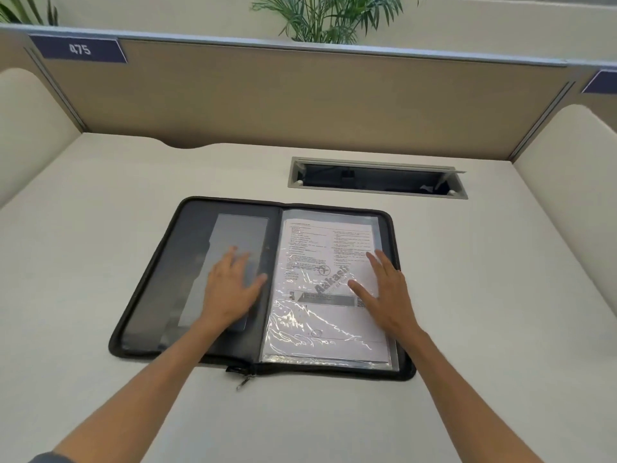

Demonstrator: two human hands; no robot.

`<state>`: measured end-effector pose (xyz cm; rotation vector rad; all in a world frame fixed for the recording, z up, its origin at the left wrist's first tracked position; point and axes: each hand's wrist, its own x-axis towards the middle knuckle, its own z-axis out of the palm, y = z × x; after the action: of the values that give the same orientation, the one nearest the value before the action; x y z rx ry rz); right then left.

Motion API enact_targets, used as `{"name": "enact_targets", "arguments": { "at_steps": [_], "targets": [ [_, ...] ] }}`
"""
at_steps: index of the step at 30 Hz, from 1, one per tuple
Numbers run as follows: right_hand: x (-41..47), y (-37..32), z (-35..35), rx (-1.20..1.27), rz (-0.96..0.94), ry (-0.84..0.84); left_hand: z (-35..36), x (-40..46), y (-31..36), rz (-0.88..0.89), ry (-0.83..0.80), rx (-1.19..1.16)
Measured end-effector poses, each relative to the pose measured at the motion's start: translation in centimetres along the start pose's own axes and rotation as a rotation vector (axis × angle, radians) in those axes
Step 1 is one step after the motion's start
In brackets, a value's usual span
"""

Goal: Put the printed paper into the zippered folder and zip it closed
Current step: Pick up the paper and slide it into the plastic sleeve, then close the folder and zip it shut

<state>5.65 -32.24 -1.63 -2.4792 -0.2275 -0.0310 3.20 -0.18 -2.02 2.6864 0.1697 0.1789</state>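
Clear plastic, wrinkled and shiny, covers the printed paper (329, 289), which lies inside a transparent sleeve on the right half of the zippered folder (257, 285); so by the look of it the first part of your job is done. The folder lies wide open and flat on the pale desk (100, 228), in the middle of it, with the dark left cover showing only an inner pocket (230, 255). Your left hand (230, 289) rests flat on that pocket, fingers spread and holding nothing. Your right hand (387, 292) rests flat on the sleeve at the right side of the sheet, fingers loosely spread, thumb out toward the middle of the page, and it also grips nothing. What remains is the closing: you have yet to fold one cover over the other and run the zip around the edge. The zipper pull (245, 379) hangs off the near edge, close to the spine and just near of your left forearm, so it sits handy once the folder is shut. A cable hatch (377, 177) stands open on the far side, well clear of the folder.
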Motion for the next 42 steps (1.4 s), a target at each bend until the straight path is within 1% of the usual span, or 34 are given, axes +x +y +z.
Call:
{"name": "enact_targets", "arguments": {
  "at_steps": [3,5,7,10,12,15,19,21,24,26,29,34,36,39,42],
  "targets": [
    [-1.6,-1.6,-0.2,0.115,-0.010,-0.007,-2.4,-0.3,-3.9,-0.178,0.161,0.050],
    [-2.7,-2.6,-0.3,0.195,0.000,-0.030,-4.1,-0.6,-6.4,-0.329,0.187,0.119],
    [-3.6,-3.4,-0.1,0.247,-0.008,-0.020,-5.5,-1.0,-8.5,-0.458,0.162,0.188],
    [-4.9,-4.3,0.4,0.308,-0.013,0.007,-6.9,-1.5,-10.7,-0.646,0.052,0.265],
    [-5.7,-5.0,0.8,0.320,-0.014,0.005,-7.5,-1.9,-11.7,-0.708,0.015,0.303],
    [-6.5,-6.1,1.2,0.327,-0.019,-0.009,-8.4,-1.9,-12.2,-0.704,0.001,0.318],
    [-6.9,-7.8,1.2,0.331,-0.038,-0.019,-10.0,-1.2,-11.5,-0.641,0.057,0.118],
    [-6.9,-8.7,1.0,0.334,-0.057,-0.017,-10.8,-0.6,-10.9,-0.624,0.082,0.095],
    [-7.0,-9.8,0.7,0.338,-0.075,-0.014,-11.2,-0.1,-10.3,-0.667,0.006,0.182],
    [-7.2,-10.3,0.6,0.335,-0.079,-0.014,-10.8,-0.4,-10.3,-0.716,-0.061,0.186],
    [-7.7,-10.8,0.4,0.337,-0.080,-0.021,-10.0,-1.3,-10.4,-0.737,-0.080,0.103],
    [-8.2,-11.2,-0.5,0.348,-0.085,-0.021,-11.3,-1.4,-9.9,-0.751,0.009,-0.111],
    [-8.3,-11.6,-0.9,0.358,-0.094,-0.015,-12.9,-1.1,-9.4,-0.706,0.062,-0.121],
    [-8.4,-12.4,-1.5,0.380,-0.105,-0.009,-15.7,-0.8,-8.2,-0.591,0.157,-0.139],
    [-8.5,-13.3,-2.0,0.405,-0.126,-0.009,-18.3,-0.4,-6.1,-0.485,0.180,-0.214]
  ]
}}
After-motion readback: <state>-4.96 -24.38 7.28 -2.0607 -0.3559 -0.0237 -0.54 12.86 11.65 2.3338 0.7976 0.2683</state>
